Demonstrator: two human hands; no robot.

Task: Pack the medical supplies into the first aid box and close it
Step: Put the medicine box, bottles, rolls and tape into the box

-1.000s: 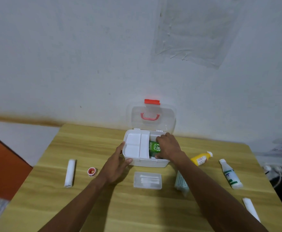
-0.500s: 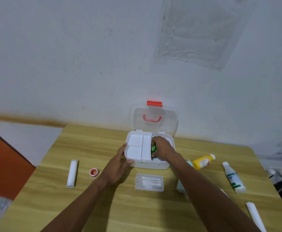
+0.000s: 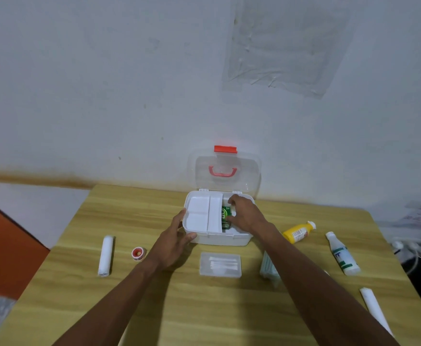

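The white first aid box [image 3: 219,239] stands open at the far middle of the wooden table, its clear lid [image 3: 226,171] with red handle and latch upright. A white divider tray [image 3: 203,216] fills its left half. My right hand [image 3: 245,216] reaches into the right half, fingers on a green package [image 3: 225,213] there. My left hand [image 3: 173,242] grips the box's front left corner. On the table lie a white bandage roll [image 3: 105,255], a red tape roll [image 3: 138,253], a clear swab case [image 3: 220,264], a yellow bottle [image 3: 298,232] and a white bottle [image 3: 343,254].
A pale green packet [image 3: 266,267] lies partly under my right forearm. Another white roll [image 3: 375,309] lies at the table's right front edge. The wall rises right behind the box. An orange surface [image 3: 7,245] is at the left, cables [image 3: 414,250] at the right.
My right hand has pushed the green package deeper into the box's right half and shifted toward the back. The left hand stays on the box corner. The camera has tilted slightly.
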